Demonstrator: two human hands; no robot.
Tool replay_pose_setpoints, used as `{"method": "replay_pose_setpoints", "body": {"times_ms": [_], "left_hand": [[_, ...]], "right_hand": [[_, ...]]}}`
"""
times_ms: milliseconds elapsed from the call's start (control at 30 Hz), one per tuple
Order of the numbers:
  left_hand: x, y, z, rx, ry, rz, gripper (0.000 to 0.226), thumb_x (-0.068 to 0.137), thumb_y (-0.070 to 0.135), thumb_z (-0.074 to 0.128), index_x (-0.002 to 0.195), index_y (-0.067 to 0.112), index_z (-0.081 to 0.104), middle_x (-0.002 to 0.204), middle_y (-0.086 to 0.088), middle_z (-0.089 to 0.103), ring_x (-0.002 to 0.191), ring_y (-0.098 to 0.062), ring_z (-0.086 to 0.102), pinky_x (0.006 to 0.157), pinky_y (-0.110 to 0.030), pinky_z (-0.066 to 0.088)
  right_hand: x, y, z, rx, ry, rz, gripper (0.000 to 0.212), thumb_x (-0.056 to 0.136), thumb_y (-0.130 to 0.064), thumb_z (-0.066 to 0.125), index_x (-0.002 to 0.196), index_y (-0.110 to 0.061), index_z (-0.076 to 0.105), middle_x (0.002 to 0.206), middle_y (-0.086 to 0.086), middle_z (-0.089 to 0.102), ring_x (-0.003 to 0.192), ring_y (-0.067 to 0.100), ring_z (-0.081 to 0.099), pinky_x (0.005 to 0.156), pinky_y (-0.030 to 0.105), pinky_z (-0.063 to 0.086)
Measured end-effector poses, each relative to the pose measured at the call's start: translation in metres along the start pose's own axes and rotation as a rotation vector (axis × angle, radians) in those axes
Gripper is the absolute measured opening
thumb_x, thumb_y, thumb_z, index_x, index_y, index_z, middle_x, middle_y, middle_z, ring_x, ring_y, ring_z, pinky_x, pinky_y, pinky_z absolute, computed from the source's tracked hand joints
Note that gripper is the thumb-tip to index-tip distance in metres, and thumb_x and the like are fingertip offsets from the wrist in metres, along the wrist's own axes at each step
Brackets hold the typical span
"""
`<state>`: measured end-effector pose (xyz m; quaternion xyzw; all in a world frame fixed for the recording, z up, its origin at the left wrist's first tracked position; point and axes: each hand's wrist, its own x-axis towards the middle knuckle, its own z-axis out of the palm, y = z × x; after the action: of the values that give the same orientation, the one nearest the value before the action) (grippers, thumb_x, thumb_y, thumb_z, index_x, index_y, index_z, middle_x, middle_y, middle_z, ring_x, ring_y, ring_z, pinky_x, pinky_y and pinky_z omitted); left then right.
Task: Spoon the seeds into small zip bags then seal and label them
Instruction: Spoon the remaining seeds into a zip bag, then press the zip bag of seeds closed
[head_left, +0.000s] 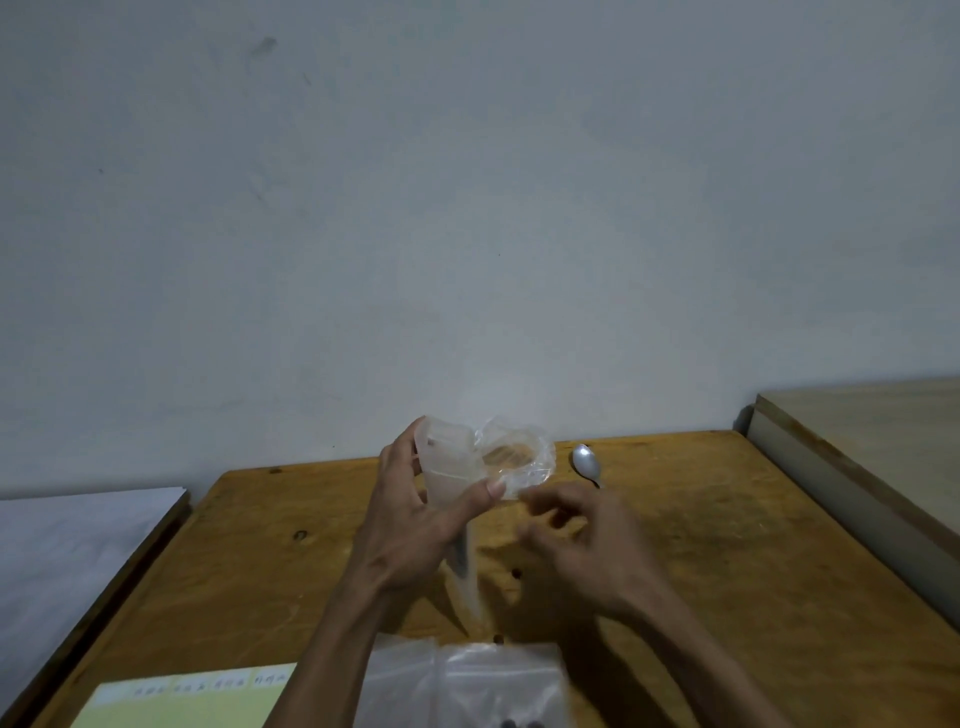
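My left hand (415, 525) holds a small clear zip bag (449, 462) upright above the wooden table (701, 561), thumb pressed on its front. Just behind it lies a crumpled clear plastic bag holding tan seeds (511, 454). My right hand (587, 540) hovers blurred beside the zip bag with fingers curled and apart, holding nothing I can see. A metal spoon (587, 462) rests on the table at the back, right of the seed bag. More clear zip bags (467, 686) lie at the near edge, with a few dark seeds in one.
A pale yellow sheet of labels (192, 701) with handwritten marks lies at the front left. A white surface (67, 561) adjoins the table on the left and a light wooden board (857, 467) on the right. A plain wall stands behind.
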<state>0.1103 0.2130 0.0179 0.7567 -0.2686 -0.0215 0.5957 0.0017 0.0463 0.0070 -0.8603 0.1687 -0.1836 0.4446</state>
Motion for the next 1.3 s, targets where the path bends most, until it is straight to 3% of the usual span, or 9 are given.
{"method": "replay_pose_setpoints", "body": {"times_ms": [67,167,233,300,433,567,900,1067,1300], "left_hand": [[0.001,0.009,0.004,-0.038,-0.009,-0.027,0.103,0.052,0.074,0.077,0.141,0.043,0.036,0.138,0.010,0.042,0.124,-0.012,0.049,0.081,-0.016,0.048],[0.000,0.020,0.005,-0.053,-0.039,-0.020,0.087,0.052,0.076,0.076,0.126,0.056,0.036,0.128,0.019,0.040,0.118,-0.001,0.049,0.079,-0.017,0.050],[-0.002,0.024,-0.001,-0.070,-0.031,-0.018,0.102,0.060,0.076,0.078,0.145,0.042,0.034,0.136,0.013,0.042,0.120,-0.005,0.051,0.075,-0.017,0.054],[-0.004,0.026,-0.007,-0.185,0.022,-0.049,0.091,0.068,0.061,0.075,0.146,0.026,0.044,0.131,0.004,0.059,0.113,-0.013,0.063,0.068,-0.019,0.058],[-0.005,0.026,-0.017,-0.353,0.061,-0.081,0.049,0.075,0.038,0.072,0.108,0.002,0.070,0.091,0.000,0.076,0.084,-0.015,0.071,0.074,-0.039,0.064],[-0.014,0.023,-0.018,-0.402,0.021,-0.126,0.024,0.080,0.032,0.072,0.089,0.010,0.078,0.086,-0.005,0.075,0.081,-0.021,0.074,0.074,-0.042,0.063],[-0.060,0.031,-0.058,-0.330,0.086,-0.142,0.023,0.070,0.029,0.079,0.081,0.009,0.077,0.082,-0.012,0.075,0.073,-0.020,0.071,0.066,-0.033,0.063],[-0.098,0.035,-0.088,-0.342,0.258,-0.110,0.009,0.080,0.015,0.076,0.081,0.006,0.078,0.077,-0.007,0.078,0.067,-0.017,0.072,0.066,-0.031,0.062],[-0.140,0.027,-0.158,-0.332,0.564,-0.105,0.026,0.070,0.029,0.077,0.073,0.004,0.079,0.074,-0.016,0.075,0.067,-0.026,0.070,0.069,-0.038,0.060]], "right_hand": [[-0.012,-0.026,0.011,-0.011,-0.095,-0.137,0.033,0.083,-0.040,0.076,0.116,-0.036,0.070,0.105,-0.024,0.065,0.093,-0.004,0.059,0.069,0.014,0.044],[-0.012,-0.040,0.024,-0.060,0.077,-0.253,0.016,0.090,-0.036,0.069,0.104,-0.030,0.074,0.085,-0.027,0.060,0.084,-0.007,0.060,0.060,0.012,0.048],[-0.004,-0.037,0.024,0.026,0.129,-0.200,0.012,0.095,-0.029,0.065,0.099,-0.025,0.075,0.084,-0.022,0.064,0.082,-0.006,0.062,0.062,0.010,0.051],[0.003,-0.034,0.016,0.177,0.097,-0.104,0.012,0.096,-0.027,0.064,0.094,-0.023,0.075,0.086,-0.012,0.071,0.081,-0.001,0.066,0.063,0.011,0.052],[0.004,-0.025,0.000,0.257,-0.016,-0.054,0.012,0.093,-0.022,0.069,0.085,-0.019,0.076,0.082,-0.003,0.075,0.082,0.008,0.070,0.078,0.032,0.061],[0.002,-0.033,-0.007,0.569,-0.123,-0.037,0.018,0.083,-0.018,0.079,0.100,-0.016,0.075,0.092,0.001,0.077,0.088,0.012,0.073,0.076,0.026,0.058],[-0.008,-0.073,0.035,0.600,-0.293,-0.068,0.013,0.079,-0.019,0.081,0.085,-0.008,0.078,0.082,0.009,0.078,0.073,0.018,0.070,0.070,0.030,0.056],[-0.024,-0.100,0.061,0.671,-0.479,-0.115,0.029,0.068,-0.024,0.080,0.089,-0.003,0.079,0.088,0.014,0.078,0.081,0.024,0.075,0.074,0.034,0.062],[-0.036,-0.147,0.113,0.677,-0.564,-0.156,0.025,0.081,-0.025,0.074,0.086,-0.001,0.079,0.082,0.012,0.076,0.079,0.021,0.071,0.073,0.042,0.060]]}}
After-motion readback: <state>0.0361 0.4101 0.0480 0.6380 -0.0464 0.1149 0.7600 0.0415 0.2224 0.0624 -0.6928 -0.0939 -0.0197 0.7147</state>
